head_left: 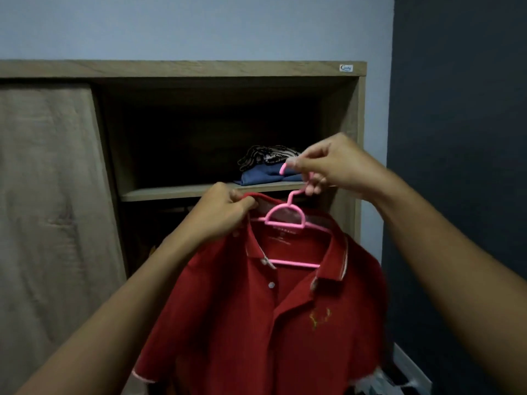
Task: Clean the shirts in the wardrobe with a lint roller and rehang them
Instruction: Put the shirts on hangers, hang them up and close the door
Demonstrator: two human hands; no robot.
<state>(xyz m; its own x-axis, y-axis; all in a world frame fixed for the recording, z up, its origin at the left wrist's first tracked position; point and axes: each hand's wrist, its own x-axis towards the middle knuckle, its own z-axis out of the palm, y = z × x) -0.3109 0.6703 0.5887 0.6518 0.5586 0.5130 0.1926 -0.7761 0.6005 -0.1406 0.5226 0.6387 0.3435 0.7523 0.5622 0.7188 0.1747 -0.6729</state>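
Held up in front of the open wardrobe (349,115): red shirt (256,323) on a pink hanger (285,216), clear of everything. Right hand (333,166) pinched shut on the hook, the hook's tip poking out leftward past the fingers. Left hand (228,212) closed on the collar at the shirt's left shoulder, lower and left of the right. Hanger bar running left to right, tilted slightly down to the right, roughly square to the opening. Rail presumably below the shelf (182,192), straight ahead behind the shirt; too dark in there to see it. Right hand the nearer one to that space, so likely the one to carry the hook in. No lint roller in sight. Folded clothes (265,166) sitting on the shelf, just behind the right hand.
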